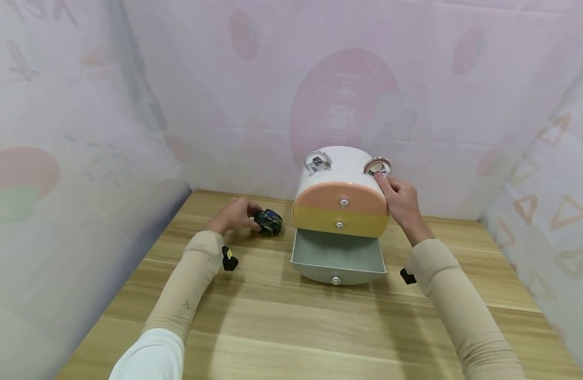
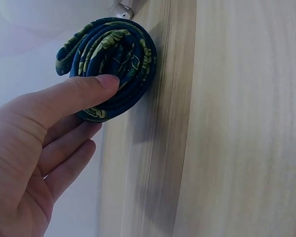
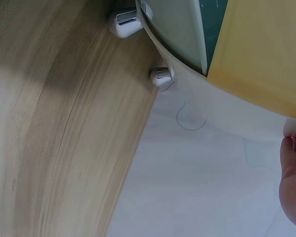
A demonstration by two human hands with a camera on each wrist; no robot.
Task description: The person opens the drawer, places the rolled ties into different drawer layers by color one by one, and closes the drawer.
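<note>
Pink-patterned fabric walls close in a light wooden table (image 1: 319,327) on three sides. Near the back stands a small rounded drawer cabinet (image 1: 341,211) with a peach top drawer, a yellow middle one and a pale grey-green bottom drawer (image 1: 337,259) pulled out. On the left, the left hand (image 1: 231,215) rests on the table, its thumb and curled fingers (image 2: 84,94) pinching a rolled-up dark blue patterned cloth (image 1: 268,221) that lies just left of the cabinet. The right hand (image 1: 401,199) lies on the cabinet's upper right edge, fingers loosely bent against it, fingertips touching the right silver ear (image 1: 378,167)
</note>
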